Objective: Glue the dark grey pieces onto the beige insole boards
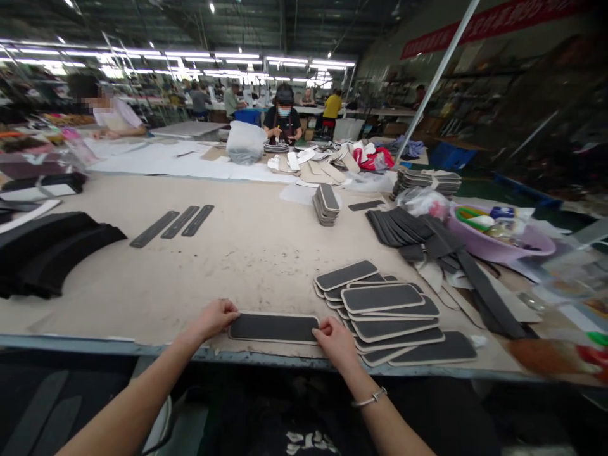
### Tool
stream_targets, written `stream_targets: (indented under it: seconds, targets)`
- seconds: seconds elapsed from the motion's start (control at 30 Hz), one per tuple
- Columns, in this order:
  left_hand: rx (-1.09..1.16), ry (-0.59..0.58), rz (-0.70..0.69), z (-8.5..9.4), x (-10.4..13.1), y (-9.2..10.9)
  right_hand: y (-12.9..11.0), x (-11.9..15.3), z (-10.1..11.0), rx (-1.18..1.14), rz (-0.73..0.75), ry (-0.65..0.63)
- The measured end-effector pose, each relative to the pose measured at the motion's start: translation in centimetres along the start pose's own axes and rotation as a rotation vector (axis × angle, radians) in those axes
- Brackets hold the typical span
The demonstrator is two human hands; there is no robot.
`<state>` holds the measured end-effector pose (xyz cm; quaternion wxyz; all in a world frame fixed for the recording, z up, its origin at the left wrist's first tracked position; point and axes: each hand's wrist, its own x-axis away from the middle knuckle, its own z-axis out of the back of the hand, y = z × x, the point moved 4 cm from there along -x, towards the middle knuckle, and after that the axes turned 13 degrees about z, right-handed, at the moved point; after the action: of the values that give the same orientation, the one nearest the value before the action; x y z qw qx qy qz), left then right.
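A dark grey rectangular panel (275, 327) with a pale border and rounded corners lies near the table's front edge. My left hand (219, 316) pinches its left end, fingers closed at the upper corner. At the opposite end, my right hand (335, 339) grips the panel between thumb and fingers. Just right of that hand is a loose, fanned-out pile of similar panels (382, 297), several of them overlapping at different angles. The undersides of the panels are hidden.
Three narrow dark strips (190, 220) lie left of centre. Black curved pieces (52, 247) are stacked at far left. Beyond the pile stand a small panel stack (327, 206), black strips (394, 228) and a purple basin (503, 247). A co-worker (284, 120) sits across the table.
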<state>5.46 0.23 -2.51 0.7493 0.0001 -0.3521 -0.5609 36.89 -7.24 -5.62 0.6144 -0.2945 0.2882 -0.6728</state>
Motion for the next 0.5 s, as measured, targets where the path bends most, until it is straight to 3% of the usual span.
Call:
stream_targets:
  seconds: [0.17,0.5]
  targets:
    - [-0.175,0.133,-0.073,0.1,1.1,0.8,-0.1,-0.1,-0.1,0.017,-0.017,0.018]
    - [-0.399,0.27,-0.116,-1.0,2.2,1.5,-0.1,-0.4,0.0,0.015,-0.045,0.02]
